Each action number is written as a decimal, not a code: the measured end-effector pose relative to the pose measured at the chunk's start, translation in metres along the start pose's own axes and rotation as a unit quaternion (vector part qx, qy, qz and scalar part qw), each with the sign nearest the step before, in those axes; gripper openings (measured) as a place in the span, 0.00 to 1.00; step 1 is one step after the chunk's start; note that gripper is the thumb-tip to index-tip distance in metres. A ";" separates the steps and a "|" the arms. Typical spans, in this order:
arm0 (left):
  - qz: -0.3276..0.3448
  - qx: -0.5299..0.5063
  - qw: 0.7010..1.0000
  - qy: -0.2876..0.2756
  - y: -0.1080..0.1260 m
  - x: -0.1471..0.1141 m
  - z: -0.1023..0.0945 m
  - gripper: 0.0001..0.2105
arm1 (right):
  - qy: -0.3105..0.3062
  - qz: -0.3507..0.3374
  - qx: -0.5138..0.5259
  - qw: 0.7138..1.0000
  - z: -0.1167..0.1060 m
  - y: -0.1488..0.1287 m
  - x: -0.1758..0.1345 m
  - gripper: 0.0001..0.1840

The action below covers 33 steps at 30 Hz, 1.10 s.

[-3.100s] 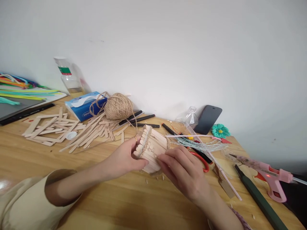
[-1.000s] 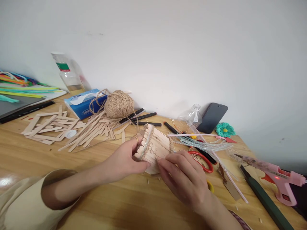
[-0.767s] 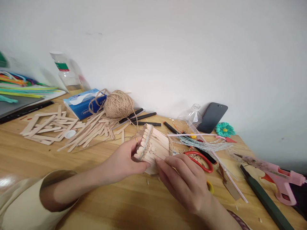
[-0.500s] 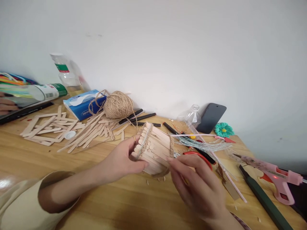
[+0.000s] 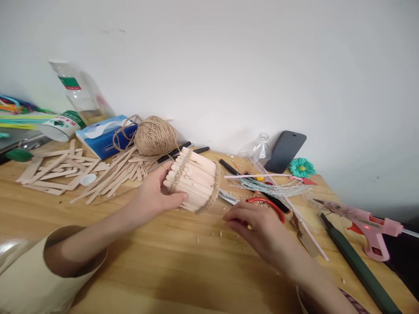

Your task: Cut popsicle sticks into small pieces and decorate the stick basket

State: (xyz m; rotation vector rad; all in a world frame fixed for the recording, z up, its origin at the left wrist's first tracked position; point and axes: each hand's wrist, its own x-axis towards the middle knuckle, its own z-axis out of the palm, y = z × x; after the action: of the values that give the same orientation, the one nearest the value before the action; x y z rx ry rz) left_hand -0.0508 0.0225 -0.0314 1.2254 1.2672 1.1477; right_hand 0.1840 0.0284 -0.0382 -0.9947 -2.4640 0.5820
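My left hand [image 5: 157, 189] is wrapped round a small craft-stick pot [image 5: 198, 174], holding it tilted above the table. The pot is made of pale sticks with rounded ends, with a band of twine near each end. A flower [image 5: 188, 171] of small wood pieces sits on its side. My right hand [image 5: 252, 220] is apart from the pot, low over the table, its fingertips drawn together. Whatever they pinch, if anything, is too small to make out. Close by lie red-handled scissors [image 5: 266, 203], partly behind the right hand, and several wood chips [image 5: 212, 234].
A twine ball [image 5: 155, 136], blue tissue pack [image 5: 108, 137] and loose craft sticks [image 5: 65, 170] lie left. At right are a pink glue gun [image 5: 363, 224] with its red light lit, a dark green bar [image 5: 360, 261], a phone [image 5: 285, 151] and a teal flower [image 5: 301, 167].
My right hand has drawn away from the pot's side and down toward the table. The left hand still holds the pot, now slightly further left and higher in view.
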 end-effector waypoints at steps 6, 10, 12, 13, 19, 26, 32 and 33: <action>0.002 -0.016 1.000 -0.002 -0.002 0.001 0.001 0.27 | -0.090 0.029 -0.027 0.995 0.016 -0.003 0.000 0.11; -0.005 -0.011 1.000 0.003 -0.002 0.000 0.001 0.27 | -0.104 0.041 -0.034 0.993 0.020 -0.009 0.002 0.11; -0.004 -0.011 1.000 0.008 -0.002 0.000 0.001 0.27 | -0.110 0.044 -0.030 0.993 0.024 -0.009 0.001 0.11; -0.001 -0.012 1.000 0.010 -0.003 0.000 0.001 0.27 | -0.110 0.042 -0.025 0.993 0.026 -0.008 0.001 0.11; 0.029 -0.074 0.996 -0.037 -0.006 0.003 0.001 0.26 | -0.097 -0.023 0.001 0.995 0.044 0.012 -0.001 0.12; 0.038 -0.097 0.994 -0.043 -0.009 0.002 0.001 0.28 | 0.013 -0.070 -0.044 0.997 0.048 0.018 -0.001 0.11; 0.054 -0.068 0.995 -0.053 -0.010 0.001 0.001 0.28 | -0.063 0.014 0.131 0.989 0.006 0.000 0.005 0.07; 0.052 -0.059 0.995 -0.059 -0.011 0.001 0.001 0.28 | -0.063 0.033 0.176 0.982 -0.002 -0.002 0.005 0.06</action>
State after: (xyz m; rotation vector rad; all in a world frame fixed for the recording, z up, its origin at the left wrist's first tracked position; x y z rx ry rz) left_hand -0.0500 0.0234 -0.0420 1.2629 1.0446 1.1897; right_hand 0.1801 0.0310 -0.0345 -0.9209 -2.3258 1.0896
